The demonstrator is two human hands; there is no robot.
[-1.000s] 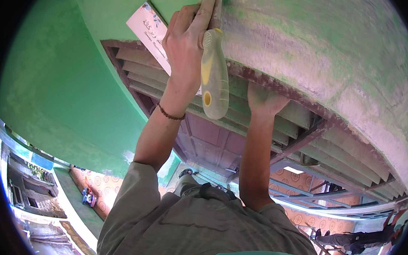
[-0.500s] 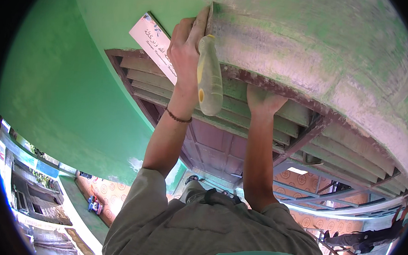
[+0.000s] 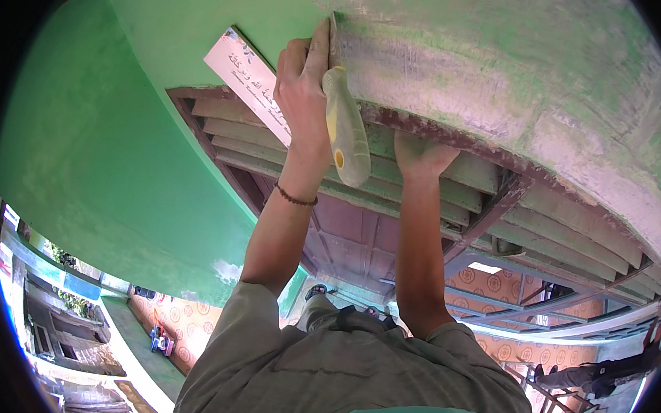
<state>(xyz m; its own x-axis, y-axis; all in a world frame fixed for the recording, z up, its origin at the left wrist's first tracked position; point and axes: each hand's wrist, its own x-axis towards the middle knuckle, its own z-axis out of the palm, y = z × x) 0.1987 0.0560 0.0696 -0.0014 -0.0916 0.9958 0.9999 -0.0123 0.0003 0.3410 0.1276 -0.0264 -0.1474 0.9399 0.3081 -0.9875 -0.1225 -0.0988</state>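
Observation:
My left hand (image 3: pixel 303 93) is closed on a scraper at the green wall, its fingers stretched up along the blade. The scraper's pale grey and yellow handle (image 3: pixel 348 133) hangs down to the right of my wrist. Its thin blade (image 3: pixel 335 38) is seen almost edge-on against the wall. Right of it is a whitish, scuffed wall patch (image 3: pixel 442 70). My right hand (image 3: pixel 424 155) reaches in among the slats and grips the brown vent frame (image 3: pixel 490 151); its fingertips are hidden behind the frame.
A pink sign (image 3: pixel 249 82) with lettering sits just left of my left hand, partly covered. Slatted vents (image 3: pixel 568 241) run above a brown door (image 3: pixel 348 233). At far right, another person's legs (image 3: pixel 583 377) show near a wooden stand (image 3: pixel 551 409).
The scraper handle has tilted, its lower end swinging right, and my left wrist has shifted slightly right. My right hand keeps its place on the frame. The whole view has shifted a little.

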